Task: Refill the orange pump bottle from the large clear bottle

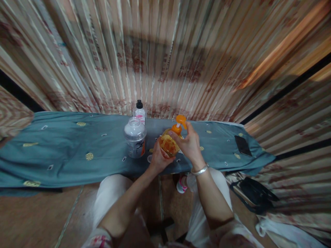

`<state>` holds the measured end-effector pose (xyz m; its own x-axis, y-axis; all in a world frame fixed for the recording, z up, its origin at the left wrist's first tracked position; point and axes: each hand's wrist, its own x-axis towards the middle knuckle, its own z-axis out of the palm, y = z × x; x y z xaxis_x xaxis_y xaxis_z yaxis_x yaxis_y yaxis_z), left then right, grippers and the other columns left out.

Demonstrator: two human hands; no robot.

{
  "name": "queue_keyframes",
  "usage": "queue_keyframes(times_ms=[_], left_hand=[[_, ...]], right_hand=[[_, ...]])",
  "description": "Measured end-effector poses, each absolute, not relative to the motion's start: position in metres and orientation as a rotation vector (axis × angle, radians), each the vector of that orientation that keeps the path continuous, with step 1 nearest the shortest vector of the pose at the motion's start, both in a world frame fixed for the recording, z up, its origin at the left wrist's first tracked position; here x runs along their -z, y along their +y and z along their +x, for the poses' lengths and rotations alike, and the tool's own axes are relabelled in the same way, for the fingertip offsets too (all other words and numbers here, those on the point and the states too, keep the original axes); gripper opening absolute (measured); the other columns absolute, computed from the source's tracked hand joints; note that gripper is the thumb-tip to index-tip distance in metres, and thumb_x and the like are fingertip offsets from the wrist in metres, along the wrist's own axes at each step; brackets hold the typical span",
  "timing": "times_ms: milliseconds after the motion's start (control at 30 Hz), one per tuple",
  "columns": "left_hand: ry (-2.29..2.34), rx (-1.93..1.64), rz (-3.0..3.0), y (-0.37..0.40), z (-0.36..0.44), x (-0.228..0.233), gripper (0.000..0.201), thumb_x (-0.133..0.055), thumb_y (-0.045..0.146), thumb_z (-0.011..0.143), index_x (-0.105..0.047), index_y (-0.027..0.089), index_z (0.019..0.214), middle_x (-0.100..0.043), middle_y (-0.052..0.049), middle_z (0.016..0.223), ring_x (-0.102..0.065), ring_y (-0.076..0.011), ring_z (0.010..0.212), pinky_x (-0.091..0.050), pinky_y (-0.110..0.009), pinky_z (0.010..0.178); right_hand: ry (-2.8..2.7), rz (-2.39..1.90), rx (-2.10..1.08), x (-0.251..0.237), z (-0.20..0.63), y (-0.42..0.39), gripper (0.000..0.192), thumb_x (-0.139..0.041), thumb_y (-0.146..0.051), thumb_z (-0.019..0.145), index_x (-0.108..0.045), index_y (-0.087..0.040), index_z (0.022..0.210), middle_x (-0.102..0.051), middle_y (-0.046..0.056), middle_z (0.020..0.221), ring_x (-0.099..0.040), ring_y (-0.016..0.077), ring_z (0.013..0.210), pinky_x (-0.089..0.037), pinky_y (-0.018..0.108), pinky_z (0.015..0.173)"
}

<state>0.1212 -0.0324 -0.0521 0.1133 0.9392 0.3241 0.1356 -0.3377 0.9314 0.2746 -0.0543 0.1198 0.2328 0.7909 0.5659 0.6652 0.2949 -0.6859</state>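
1. Pump bottle [169, 145]: amber body with an orange pump head [181, 120]. It is held over the front part of the table, right of the clear jar, tilted with the pump end toward the upper right. Whether its base touches the cloth cannot be told.
2. Left hand [159, 159]: clamped on the lower left side of the bottle body, palm against it.
3. Right hand [190, 142]: closed about the upper part of the same bottle; thumb across the shoulder, index finger up beside the pump head. Further fingers are hidden behind the hand. A silvery bracelet [200, 171] circles this wrist.
4. Both hands are together on the one object, left hand lower, right hand higher.
5. Clear jar [134, 137]: upright just left of the left hand, open mouth upward, dark and orange print on its side.
6. Small bottle [140, 114]: black cap, pink-marked label, upright behind the jar and partly covered by it.
7. Small round pale item [150, 158]: on the cloth, between jar and left hand; too blurred to identify.
8. Patterned teal cloth [64, 151] covers the table. A dark phone-like slab [242, 145] lies near its right end.
9. Pleated curtain [155, 62] hangs behind; dark bag [254, 194] at lower right.
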Motion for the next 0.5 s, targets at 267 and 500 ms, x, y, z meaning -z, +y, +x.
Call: queue_keyframes(times_ms=[267, 500], left_hand=[[1.081, -1.283, 1.526, -0.034, 0.121, 0.046, 0.139, -0.118, 0.030, 0.057, -0.057, 0.030, 0.183, -0.079, -0.019, 0.173, -0.073, -0.0473, 0.169, -0.056, -0.069, 0.145], [1.094, -1.243, 1.561, -0.035, 0.120, 0.040, 0.136, -0.117, 0.029, 0.060, -0.056, 0.027, 0.182, -0.075, -0.022, 0.177, -0.071, -0.0485, 0.173, -0.053, -0.069, 0.149]], right_hand=[[-1.469, -1.469, -0.166, -0.124, 0.277, -0.053, 0.056, -0.101, -0.073, 0.097, -0.089, -0.027, 0.127, -0.094, 0.011, 0.129, -0.089, 0.0394, 0.126, -0.074, 0.056, 0.117], [-1.514, -1.272, -0.195, -0.156, 0.289, -0.049, 0.052, -0.102, -0.070, 0.102, -0.090, -0.029, 0.132, -0.095, 0.009, 0.132, -0.089, 0.0376, 0.129, -0.070, 0.058, 0.125]])
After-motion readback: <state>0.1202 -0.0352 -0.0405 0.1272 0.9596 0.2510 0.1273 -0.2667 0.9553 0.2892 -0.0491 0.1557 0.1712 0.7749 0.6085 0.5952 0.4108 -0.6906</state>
